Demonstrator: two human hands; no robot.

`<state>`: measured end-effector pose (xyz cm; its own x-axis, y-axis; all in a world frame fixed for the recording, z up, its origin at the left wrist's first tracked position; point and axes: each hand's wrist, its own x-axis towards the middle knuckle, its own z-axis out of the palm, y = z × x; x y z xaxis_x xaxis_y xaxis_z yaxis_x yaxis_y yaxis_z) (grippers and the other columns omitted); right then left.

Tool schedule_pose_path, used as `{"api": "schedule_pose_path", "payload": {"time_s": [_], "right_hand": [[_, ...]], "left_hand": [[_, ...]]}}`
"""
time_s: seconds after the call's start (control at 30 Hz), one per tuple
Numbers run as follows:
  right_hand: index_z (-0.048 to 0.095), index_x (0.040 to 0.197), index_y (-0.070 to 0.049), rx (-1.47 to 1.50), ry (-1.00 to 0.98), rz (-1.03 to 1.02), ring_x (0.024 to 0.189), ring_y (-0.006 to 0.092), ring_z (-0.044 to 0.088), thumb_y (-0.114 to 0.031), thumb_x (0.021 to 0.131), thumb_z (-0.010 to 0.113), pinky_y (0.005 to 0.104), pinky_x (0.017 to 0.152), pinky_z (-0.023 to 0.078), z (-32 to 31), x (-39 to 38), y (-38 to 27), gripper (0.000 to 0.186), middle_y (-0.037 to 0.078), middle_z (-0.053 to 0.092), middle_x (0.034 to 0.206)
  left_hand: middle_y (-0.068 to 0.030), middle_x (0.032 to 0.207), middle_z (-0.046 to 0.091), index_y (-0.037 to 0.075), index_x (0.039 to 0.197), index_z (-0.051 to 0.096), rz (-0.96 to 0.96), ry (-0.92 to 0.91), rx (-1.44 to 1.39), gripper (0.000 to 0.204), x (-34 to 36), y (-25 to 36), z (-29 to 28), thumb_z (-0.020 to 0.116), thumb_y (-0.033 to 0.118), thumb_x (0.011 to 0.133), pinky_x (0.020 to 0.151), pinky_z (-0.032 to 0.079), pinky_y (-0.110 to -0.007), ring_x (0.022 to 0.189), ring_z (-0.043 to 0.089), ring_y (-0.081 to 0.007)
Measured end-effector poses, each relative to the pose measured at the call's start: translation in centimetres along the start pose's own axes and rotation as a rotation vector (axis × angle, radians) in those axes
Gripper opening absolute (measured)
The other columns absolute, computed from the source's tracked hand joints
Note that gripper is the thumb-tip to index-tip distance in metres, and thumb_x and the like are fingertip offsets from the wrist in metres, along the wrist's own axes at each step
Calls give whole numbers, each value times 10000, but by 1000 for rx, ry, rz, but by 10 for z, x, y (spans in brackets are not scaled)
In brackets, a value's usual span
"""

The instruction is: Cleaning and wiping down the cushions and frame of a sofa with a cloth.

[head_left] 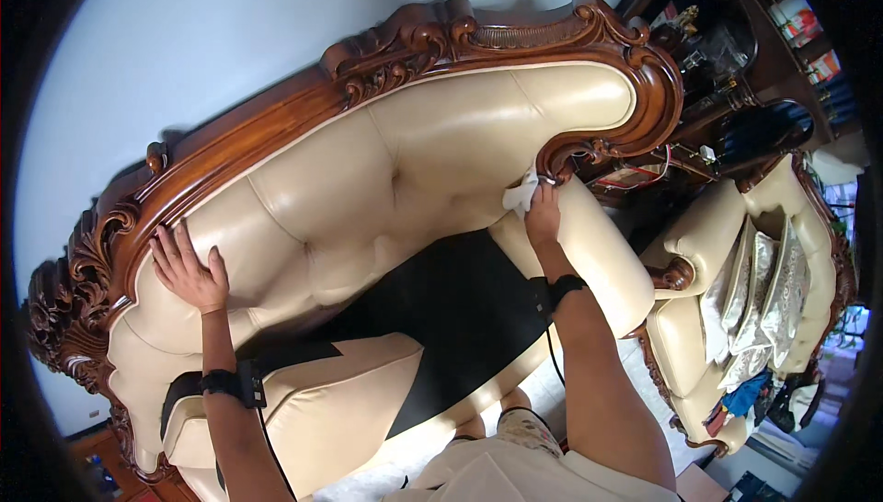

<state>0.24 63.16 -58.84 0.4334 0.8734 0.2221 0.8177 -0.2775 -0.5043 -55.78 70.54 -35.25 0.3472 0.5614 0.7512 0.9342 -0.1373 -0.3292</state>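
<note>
A large cream leather sofa with a carved brown wooden frame (pixel 276 125) fills the middle of the view. My left hand (pixel 190 268) lies flat with spread fingers on the left part of its padded backrest (pixel 441 125), just below the wood. On the right, my right hand (pixel 543 211) grips a white cloth (pixel 521 195) where the backrest's carved end meets the armrest (pixel 598 245). The cloth touches the sofa there. Part of it is hidden under my fingers.
A seat cushion (pixel 340 401) sits at the sofa's left, beside the exposed black seat base (pixel 460 290). Silvery pillows (pixel 759 290) and a pile of clothes (pixel 745 396) lie on another cream sofa at right. A dark wooden cabinet (pixel 782 102) stands behind it.
</note>
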Motion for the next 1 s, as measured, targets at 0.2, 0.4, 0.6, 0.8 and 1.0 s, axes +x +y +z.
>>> {"api": "schedule_pose_path", "payload": {"time_s": [0.2, 0.4, 0.6, 0.8, 1.0], "right_hand": [[507, 1161, -29, 64, -39, -169, 1121, 370, 496, -9, 648, 693, 420, 958, 426, -18, -8, -44, 546, 188, 505, 1179], [518, 1244, -94, 219, 381, -388, 1156, 367, 485, -11, 657, 690, 463, 978, 394, -72, 59, -162, 618, 167, 499, 1257], [557, 1243, -198, -77, 205, -778, 1318, 270, 380, -180, 807, 546, 500, 1076, 293, 2, 23, -183, 437, 52, 397, 1455], [567, 1227, -280, -117, 51, -983, 1295, 223, 401, -209, 819, 530, 489, 1050, 343, 35, -16, -160, 415, -15, 494, 1340], [638, 1058, -228, -183, -236, -1054, 1176, 239, 486, -176, 785, 565, 463, 986, 365, 11, -9, -87, 287, 13, 562, 1207]], "left_hand": [[-133, 1481, 376, 156, 1406, 445, -2, -5, 11, 609, -5, -7, -1, 370, 533, 933, 1076, 229, -491, 1366, 327, -362], [-134, 1477, 383, 156, 1401, 453, -16, -2, -8, 608, -7, -4, 5, 371, 532, 931, 1080, 222, -499, 1366, 325, -364], [-134, 1475, 385, 157, 1396, 459, -18, -13, -7, 603, -9, -5, 5, 359, 532, 935, 1080, 226, -497, 1363, 328, -365], [-133, 1473, 388, 152, 1398, 454, 1, 14, 4, 609, -4, -8, 7, 353, 537, 936, 1083, 227, -490, 1363, 330, -364], [-123, 1478, 385, 151, 1398, 456, 11, 20, -2, 603, -10, -2, 4, 364, 528, 936, 1081, 232, -472, 1365, 333, -349]]}}
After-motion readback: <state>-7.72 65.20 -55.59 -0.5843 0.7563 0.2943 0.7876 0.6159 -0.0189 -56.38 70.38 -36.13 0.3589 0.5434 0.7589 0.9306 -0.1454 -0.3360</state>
